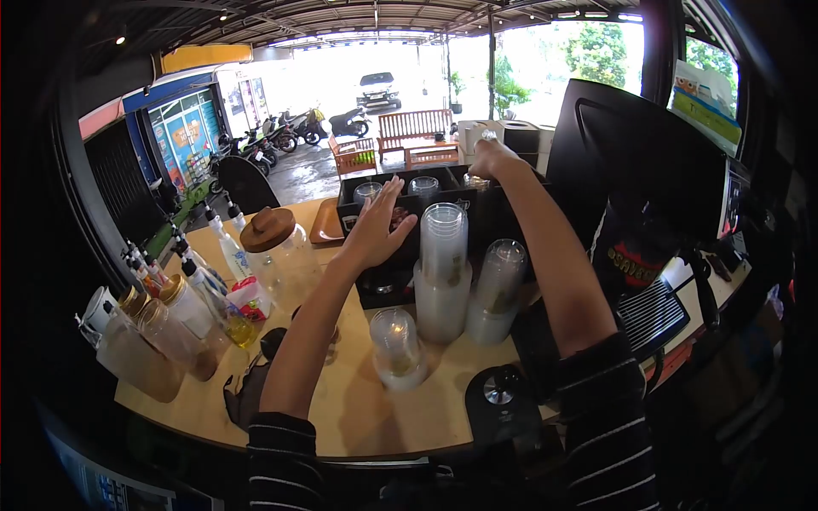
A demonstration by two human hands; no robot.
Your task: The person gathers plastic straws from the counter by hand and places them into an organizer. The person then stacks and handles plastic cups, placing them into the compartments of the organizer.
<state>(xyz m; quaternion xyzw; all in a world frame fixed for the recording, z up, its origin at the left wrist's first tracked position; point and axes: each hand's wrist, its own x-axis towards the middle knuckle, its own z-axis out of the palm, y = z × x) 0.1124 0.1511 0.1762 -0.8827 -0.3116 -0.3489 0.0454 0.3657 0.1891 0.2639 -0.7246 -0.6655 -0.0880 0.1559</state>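
My left hand (379,226) is open, its fingers stretched out and thumb apart, at the front left of a black divided box (464,198). Clear cups (423,185) stand in the box's compartments. Above the box's right end, my right hand (496,160) is closed; a shiny clear edge shows at its top, but what it grips is too small to make out. Between my forearms stand a tall stack of clear plastic cups (443,281), a second stack (498,294) to its right and a shorter stack (397,351) nearer me.
On the left are pump bottles (226,247), a wooden-lidded glass jar (285,260) and several other jars (170,332). A black round-topped device (501,400) sits at the wooden counter's (366,426) front edge. A large black panel (626,153) and a drip grate (654,317) stand right.
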